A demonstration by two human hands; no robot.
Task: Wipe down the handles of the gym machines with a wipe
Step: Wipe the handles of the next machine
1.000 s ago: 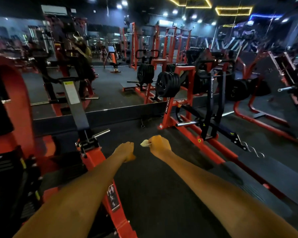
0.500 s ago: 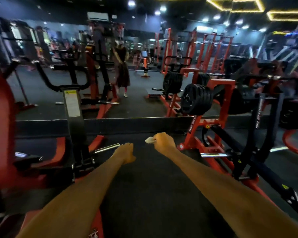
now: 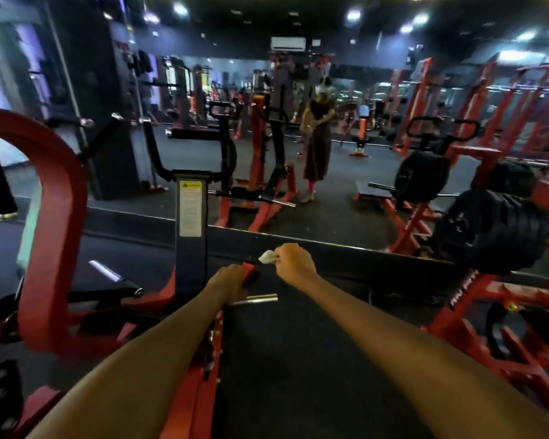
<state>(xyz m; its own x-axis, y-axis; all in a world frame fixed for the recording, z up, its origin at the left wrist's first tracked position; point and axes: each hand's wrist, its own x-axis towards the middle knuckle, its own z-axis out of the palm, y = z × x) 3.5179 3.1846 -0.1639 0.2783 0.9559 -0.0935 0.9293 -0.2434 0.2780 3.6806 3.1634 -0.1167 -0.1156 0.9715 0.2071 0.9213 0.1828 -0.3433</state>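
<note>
My right hand [image 3: 293,262] pinches a small crumpled white wipe [image 3: 268,257], held out in front of me above the dark floor. My left hand [image 3: 227,279] is stretched out beside it with its fingers curled; nothing shows in it. Straight ahead stands a red and black gym machine [image 3: 189,217] with a dark upright post and a white label. Black curved handles [image 3: 154,147] branch from the top of that post, well beyond both hands. A chrome peg [image 3: 257,298] sticks out just below my left hand.
A big red curved frame [image 3: 56,223] fills the left. Stacked black weight plates [image 3: 488,231] on a red rack stand at the right. A wall mirror behind the machine reflects a standing person [image 3: 317,144]. Dark rubber floor [image 3: 298,359] lies between my arms.
The view has swung to the left, bringing the black-post machine to the middle and the weight plates to the right edge. Both arms stay stretched out, the right hand still holding the wipe.
</note>
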